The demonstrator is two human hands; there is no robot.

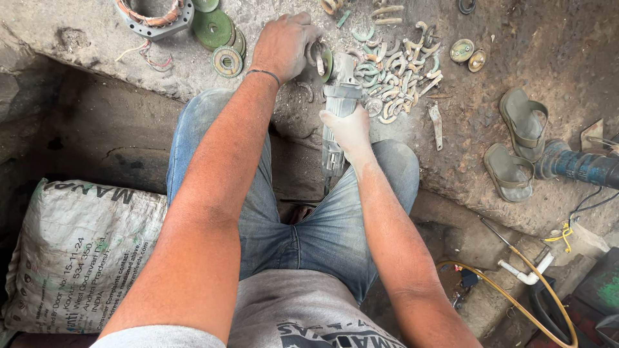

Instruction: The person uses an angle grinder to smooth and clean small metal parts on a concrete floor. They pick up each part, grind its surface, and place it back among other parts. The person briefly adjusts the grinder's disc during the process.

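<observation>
Right hand wrapped tight around grey angle grinder, frame centre, nose at 12 o'clock. Left hand clamped on green ring part just beyond grinder's nose. Cut ring pieces piled at 2 o'clock; sandals at 3 o'clock.
</observation>
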